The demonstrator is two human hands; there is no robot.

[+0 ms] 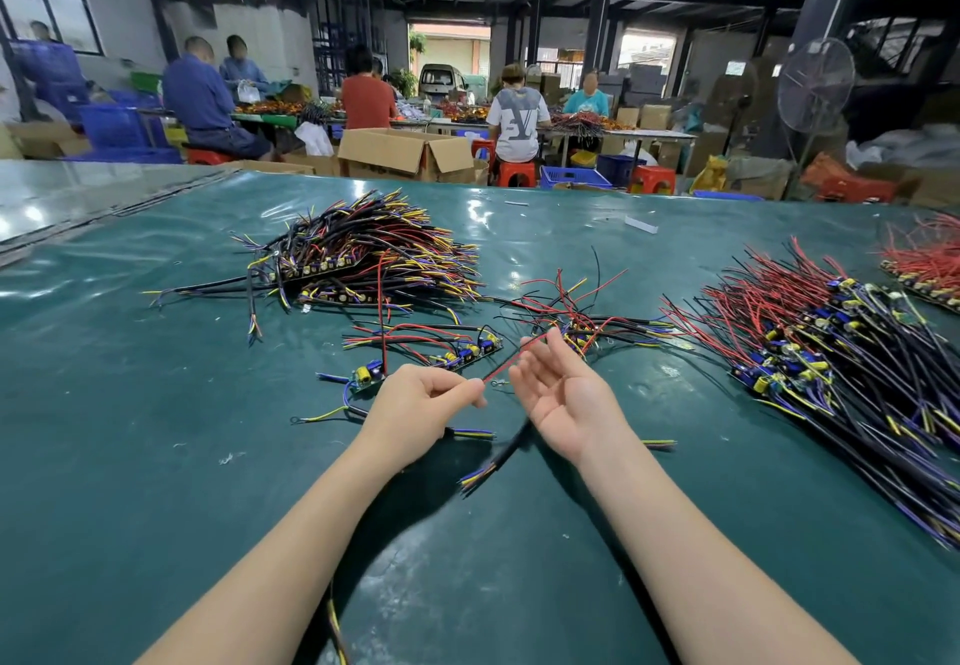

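Observation:
Over the green table [156,456], my left hand [423,399] pinches the near end of a red wire [511,363] between thumb and fingertips. The wire runs up and right across the fingers of my right hand [558,394], which is palm up with fingers relaxed and spread. A black cable [506,451] with blue and yellow cores shows below my right hand; whether that hand holds it is hidden. A small circuit board [368,374] with wires lies just left of my left hand.
A big heap of wired boards [363,259] lies at the back left, a long pile [831,352] at the right, a loose tangle [582,321] behind my hands, and a row of boards [467,350] in the middle. Other people sit at tables beyond.

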